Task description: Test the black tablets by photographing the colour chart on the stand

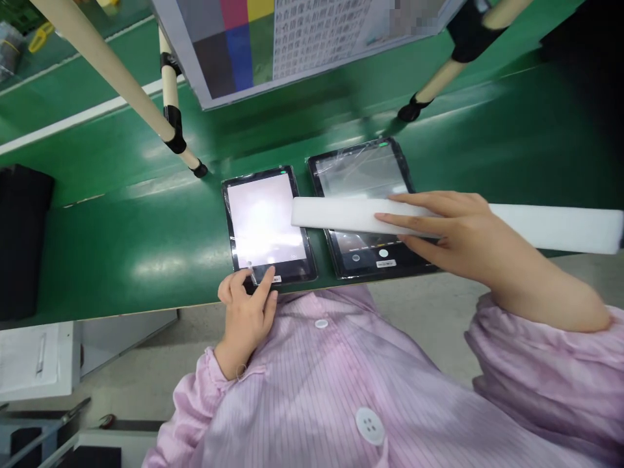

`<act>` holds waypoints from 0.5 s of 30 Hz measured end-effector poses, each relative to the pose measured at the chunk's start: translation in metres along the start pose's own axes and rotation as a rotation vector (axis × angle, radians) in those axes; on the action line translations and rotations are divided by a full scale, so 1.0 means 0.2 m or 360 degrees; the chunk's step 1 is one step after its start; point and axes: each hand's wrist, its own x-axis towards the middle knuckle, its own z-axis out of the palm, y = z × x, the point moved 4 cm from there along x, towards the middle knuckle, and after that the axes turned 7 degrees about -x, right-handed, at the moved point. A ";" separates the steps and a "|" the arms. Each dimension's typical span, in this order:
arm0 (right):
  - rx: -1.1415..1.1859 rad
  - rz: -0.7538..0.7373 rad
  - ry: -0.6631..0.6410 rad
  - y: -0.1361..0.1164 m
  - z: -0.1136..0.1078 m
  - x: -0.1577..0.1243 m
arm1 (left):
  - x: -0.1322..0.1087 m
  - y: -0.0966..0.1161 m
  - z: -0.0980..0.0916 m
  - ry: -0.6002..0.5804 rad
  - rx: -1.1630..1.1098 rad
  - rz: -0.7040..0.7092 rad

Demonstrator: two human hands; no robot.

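Observation:
Two black tablets lie side by side on the green belt (146, 247). The left tablet (266, 221) has a bright white screen; the right tablet (358, 172) is wrapped in clear film. My left hand (246, 312) pinches the near bottom edge of the left tablet, its index finger on the bezel and the other fingers curled. My right hand (453, 231) grips a long white foam sheet (550, 227) held flat over the right tablet, fingers on top and thumb beneath.
A colour and text test chart (273, 45) leans above the belt on cream tube legs (170, 97). A black bin (22, 240) stands at the left. White boxes (39, 357) sit below it. My pink striped coat fills the foreground.

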 end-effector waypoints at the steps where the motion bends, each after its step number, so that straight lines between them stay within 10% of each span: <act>1: -0.0002 0.0004 -0.0006 0.00 0.00 0.00 | 0.01 0.00 -0.01 0.0014 0.0007 0.0004; 15: -0.0052 0.0070 -0.0099 -0.02 -0.01 -0.01 | 0.05 0.00 0.00 0.0034 0.0189 -0.0031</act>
